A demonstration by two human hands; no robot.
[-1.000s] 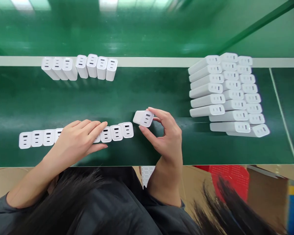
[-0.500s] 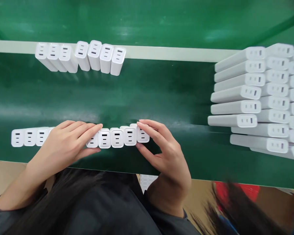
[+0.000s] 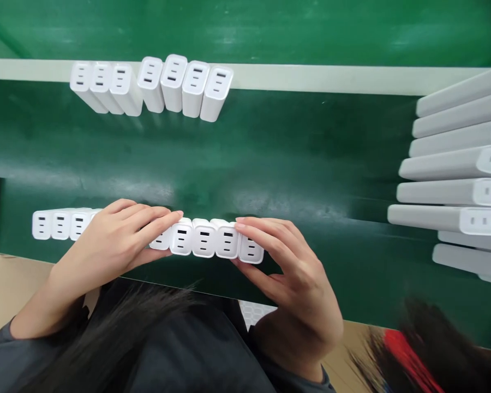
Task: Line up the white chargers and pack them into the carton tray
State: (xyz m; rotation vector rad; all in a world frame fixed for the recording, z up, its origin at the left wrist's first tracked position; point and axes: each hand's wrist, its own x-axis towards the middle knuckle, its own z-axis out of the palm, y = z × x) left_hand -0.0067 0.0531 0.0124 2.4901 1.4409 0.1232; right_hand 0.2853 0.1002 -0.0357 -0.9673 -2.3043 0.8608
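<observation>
A row of white multi-port chargers (image 3: 203,238) stands side by side along the near part of the green table, port ends facing up. My left hand (image 3: 114,234) lies over the middle of the row and hides some of them. Its thumb and fingers close round a charger (image 3: 161,240) left of the row's right part. At the row's right end my right hand (image 3: 290,262) grips the last charger (image 3: 251,250) between thumb and fingers. More chargers (image 3: 60,224) of the same row show left of my left hand.
Several more chargers (image 3: 151,76) stand at the back by a pale strip (image 3: 311,79) across the green table (image 3: 303,142). A stack of chargers (image 3: 437,215) lies at the right. A cardboard box (image 3: 12,289) is at lower left. Dark hair (image 3: 437,327) shows at lower right.
The view has shifted, so the back chargers and the right stack sit further right in it. My hands keep their hold on the row; its right end now lines up more evenly.
</observation>
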